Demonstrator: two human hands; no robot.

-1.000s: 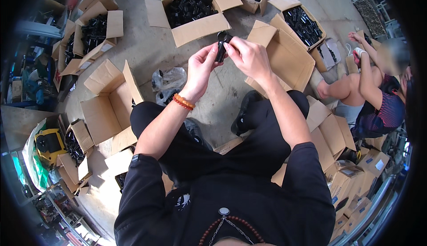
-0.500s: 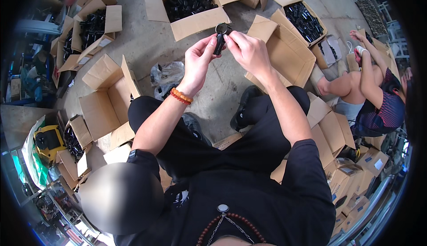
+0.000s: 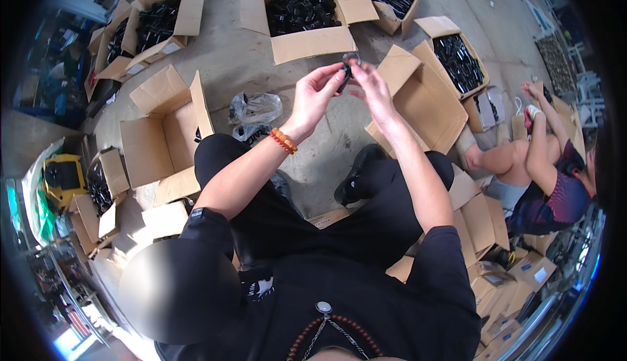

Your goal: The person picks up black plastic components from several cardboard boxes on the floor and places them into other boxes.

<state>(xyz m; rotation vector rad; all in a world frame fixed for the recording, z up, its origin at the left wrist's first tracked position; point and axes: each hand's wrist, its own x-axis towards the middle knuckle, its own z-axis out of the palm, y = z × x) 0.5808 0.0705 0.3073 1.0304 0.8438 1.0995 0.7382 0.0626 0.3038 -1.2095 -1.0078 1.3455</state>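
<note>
My left hand [image 3: 311, 102], with orange and red beads at its wrist, pinches a small black part with a ring-shaped end [image 3: 344, 77] between thumb and fingers. The ring points up and away from me. Right beside it is my right hand [image 3: 377, 96], its fingers smeared by motion, so I cannot tell whether they grip the part. Both hands are held out in front of me, above the floor between my knees and the far cartons. An open carton of black parts [image 3: 304, 14] stands just beyond them.
Near my left knee stands an open carton [image 3: 140, 149]; another open carton [image 3: 428, 109] is right of my hands. Crumpled clear plastic [image 3: 255, 108] lies on the floor. More cartons of black parts [image 3: 157, 25] stand around. A person [image 3: 542, 165] sits at the right.
The black part has tilted and moved slightly right and down in the view. My right hand's fingers have shifted from a pinch on it to a blurred, looser pose. The whole view has shifted.
</note>
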